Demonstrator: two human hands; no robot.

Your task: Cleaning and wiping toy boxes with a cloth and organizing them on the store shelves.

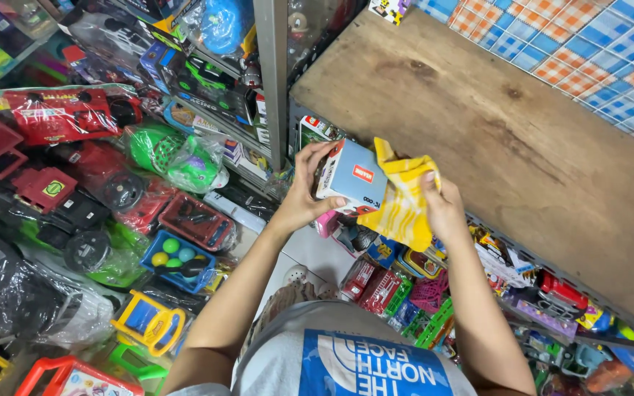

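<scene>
My left hand (307, 189) grips a small boxed toy (350, 178), a white and grey-blue carton with a red label, held up at chest height. Pressed against the right side of that box is a yellow and white cloth (403, 199), bunched in my right hand (438, 202). Both hands are close together, in front of the edge of a brown wooden board (493, 139). Below them lie several packaged toy vehicles (376, 282).
To the left are piles of plastic-wrapped toys: red trucks (60, 114), a green toy (174, 158), a blue tray of coloured balls (174, 257), a yellow and blue cart (148, 319). A grey metal shelf post (273, 81) stands behind. Checked blue and orange cloth (588, 51) sits top right.
</scene>
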